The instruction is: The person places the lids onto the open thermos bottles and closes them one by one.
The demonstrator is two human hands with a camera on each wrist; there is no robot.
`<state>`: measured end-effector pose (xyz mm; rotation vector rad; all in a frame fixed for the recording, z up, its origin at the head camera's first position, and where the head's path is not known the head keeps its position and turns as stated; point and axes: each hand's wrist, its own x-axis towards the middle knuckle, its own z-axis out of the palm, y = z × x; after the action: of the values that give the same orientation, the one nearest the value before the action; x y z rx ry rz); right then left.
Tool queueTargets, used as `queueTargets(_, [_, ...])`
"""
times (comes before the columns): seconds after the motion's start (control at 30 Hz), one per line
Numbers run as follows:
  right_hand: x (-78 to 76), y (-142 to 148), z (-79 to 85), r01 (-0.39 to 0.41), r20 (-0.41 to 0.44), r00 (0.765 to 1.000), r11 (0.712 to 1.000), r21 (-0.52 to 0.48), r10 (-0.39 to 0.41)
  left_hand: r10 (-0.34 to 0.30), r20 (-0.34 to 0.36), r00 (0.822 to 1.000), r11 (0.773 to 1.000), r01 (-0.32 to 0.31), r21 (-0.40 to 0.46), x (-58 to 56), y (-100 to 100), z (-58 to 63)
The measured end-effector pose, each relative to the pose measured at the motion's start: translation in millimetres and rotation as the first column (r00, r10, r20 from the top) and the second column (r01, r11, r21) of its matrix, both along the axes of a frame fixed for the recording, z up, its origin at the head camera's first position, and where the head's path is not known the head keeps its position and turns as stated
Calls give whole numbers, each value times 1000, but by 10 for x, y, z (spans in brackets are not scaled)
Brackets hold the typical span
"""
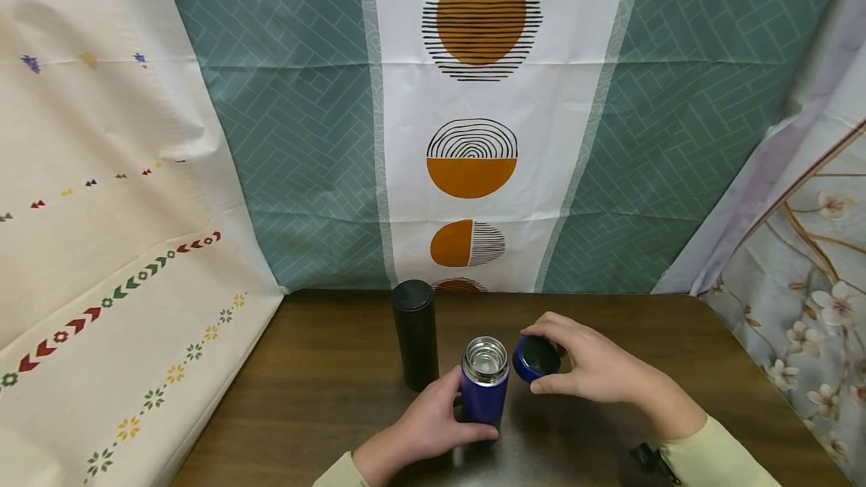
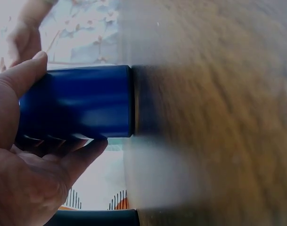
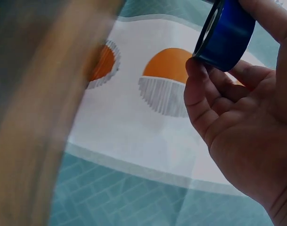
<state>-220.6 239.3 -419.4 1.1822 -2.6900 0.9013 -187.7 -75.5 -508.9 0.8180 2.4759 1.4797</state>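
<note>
My left hand [image 1: 436,421] grips a blue thermos bottle [image 1: 484,400] around its body. The bottle stands upright on the wooden table, its steel mouth uncovered and facing up. In the left wrist view, the thumb and fingers wrap the blue body [image 2: 86,101] from both sides, close to its base. Just right of the mouth, my right hand [image 1: 591,363] pinches the blue lid [image 1: 536,359] between thumb and fingers, held in the air and tilted so its dark inside shows. The right wrist view shows the lid [image 3: 228,35] by its side wall, fingertips at its rim.
A black cylindrical tumbler [image 1: 416,337] stands upright just behind and left of the blue bottle. The brown wooden table [image 1: 304,374] meets a patterned green and white cloth [image 1: 304,134] at the back. A small black object [image 1: 649,458] lies by the right sleeve.
</note>
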Motion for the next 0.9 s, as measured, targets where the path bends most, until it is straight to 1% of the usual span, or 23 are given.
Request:
queueTargets(0.13, [-26,-12,152,-40,13,999,999,0,40,-4,-6,1000,1000,4,5,1,-8,-10])
queueTargets(0.3, [-65,-53,327,-88,4,996,996,-4,88,-7,-3,1000,1000,7,14,15,-31,-26])
queueTargets(0.5, [-92,-98,501,-114,18,993,993,15,114,-21,7,1000,999,21,24,15,-42,-34])
queueTargets(0.7, [-113,-136,633,-133,59,989,991,16,132,-24,9,1000,999,24,23,15,-54,-24])
queueTargets(0.9, [-113,-176,705,-136,73,988,990,31,134,-30,16,999,999,29,28,13,-50,-27])
